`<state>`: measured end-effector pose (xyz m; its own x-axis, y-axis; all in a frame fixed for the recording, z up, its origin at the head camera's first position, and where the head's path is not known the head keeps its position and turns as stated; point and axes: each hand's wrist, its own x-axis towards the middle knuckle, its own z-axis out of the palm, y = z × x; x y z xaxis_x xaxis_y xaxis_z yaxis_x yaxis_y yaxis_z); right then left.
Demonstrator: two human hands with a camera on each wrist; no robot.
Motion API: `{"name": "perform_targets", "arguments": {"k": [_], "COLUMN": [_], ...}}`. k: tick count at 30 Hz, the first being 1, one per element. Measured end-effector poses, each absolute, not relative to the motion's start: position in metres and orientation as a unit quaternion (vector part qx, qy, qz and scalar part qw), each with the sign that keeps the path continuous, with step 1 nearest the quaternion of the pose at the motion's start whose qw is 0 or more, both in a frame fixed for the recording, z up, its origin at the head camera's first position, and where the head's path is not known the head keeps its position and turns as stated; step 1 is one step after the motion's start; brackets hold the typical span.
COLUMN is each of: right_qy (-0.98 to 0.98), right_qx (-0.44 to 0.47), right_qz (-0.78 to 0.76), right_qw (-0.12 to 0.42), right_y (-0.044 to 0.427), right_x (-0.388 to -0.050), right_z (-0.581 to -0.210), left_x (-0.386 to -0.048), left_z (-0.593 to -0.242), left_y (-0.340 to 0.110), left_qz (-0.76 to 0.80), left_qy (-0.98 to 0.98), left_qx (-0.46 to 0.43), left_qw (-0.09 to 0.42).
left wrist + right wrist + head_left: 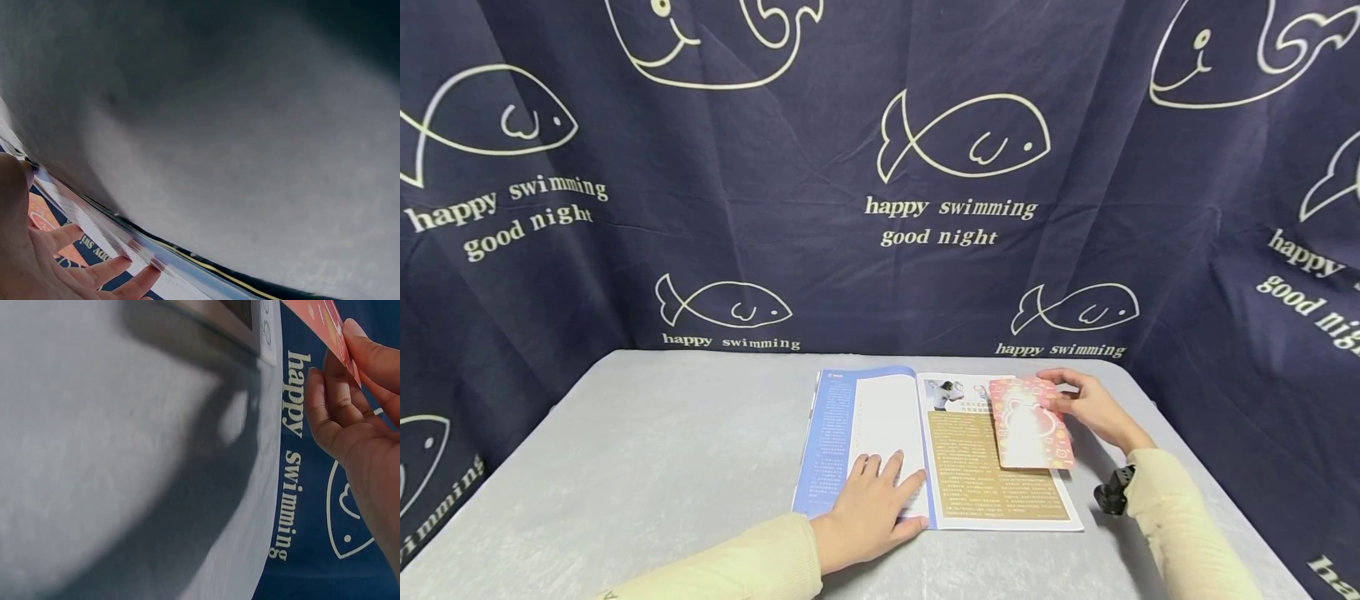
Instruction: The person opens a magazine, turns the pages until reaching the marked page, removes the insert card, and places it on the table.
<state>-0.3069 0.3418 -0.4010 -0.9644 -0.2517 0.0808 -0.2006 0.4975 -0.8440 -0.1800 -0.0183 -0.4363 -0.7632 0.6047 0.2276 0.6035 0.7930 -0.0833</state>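
Observation:
An open magazine (pixel 1000 492) lies on the grey-covered table, its left page blue-edged and its right page mostly brown with print. My left hand (pixel 872 512) rests on the lower left page with fingers spread; the left wrist view shows its fingertips (pixel 147 275) on the page. Over the right page, my right hand (pixel 1086 404) pinches a pink card (pixel 1033 425) with a pale heart shape by its upper right edge. In the right wrist view, thumb and fingers hold a corner of the card (pixel 325 328), raised above the table. Its far side is hidden.
The grey table cover (pixel 662 458) spreads out on both sides of the magazine. A dark blue curtain (pixel 820 208) with fish drawings and lettering hangs behind and beside the table. A small black camera (pixel 1112 490) sits at the right wrist.

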Motion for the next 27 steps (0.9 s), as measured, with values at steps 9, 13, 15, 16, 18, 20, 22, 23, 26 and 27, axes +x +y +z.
{"name": "perform_targets", "arguments": {"k": [9,13,15,16,18,20,22,23,26,27], "right_qy": [0.875,0.883,0.886,0.887,0.889,0.888,0.889,0.891,0.890,0.892], "right_qx": [-0.119,-0.107,-0.101,-0.098,-0.091,-0.084,-0.078,-0.076,-0.074,-0.074], "right_qz": [-0.469,-0.455,-0.452,-0.452,-0.449,-0.451,-0.450,-0.447,-0.449,-0.446], "right_qw": [0.024,0.023,0.021,0.022,0.021,0.022,0.025,0.024,0.022,0.020], "right_y": [0.361,0.371,0.375,0.378,0.382,0.386,0.390,0.392,0.399,0.402], "right_x": [-0.302,-0.300,-0.298,-0.297,-0.295,-0.293,-0.291,-0.290,-0.288,-0.288], "right_z": [-0.402,-0.403,-0.403,-0.403,-0.403,-0.402,-0.403,-0.403,-0.406,-0.407], "left_x": [-0.182,-0.182,-0.181,-0.181,-0.181,-0.180,-0.180,-0.180,-0.180,-0.181], "left_z": [-0.441,-0.441,-0.439,-0.438,-0.437,-0.436,-0.436,-0.436,-0.438,-0.439], "left_y": [-0.019,-0.019,-0.019,-0.019,-0.019,-0.019,-0.019,-0.019,-0.019,-0.019], "left_qz": [-0.006,-0.004,-0.001,0.000,0.003,0.006,0.007,0.008,0.008,0.007], "left_qy": [-0.937,-0.936,-0.936,-0.936,-0.937,-0.937,-0.937,-0.936,-0.936,-0.936], "left_qx": [-0.328,-0.329,-0.329,-0.329,-0.327,-0.326,-0.326,-0.327,-0.328,-0.328], "left_qw": [0.124,0.124,0.124,0.124,0.123,0.123,0.126,0.127,0.130,0.129]}}
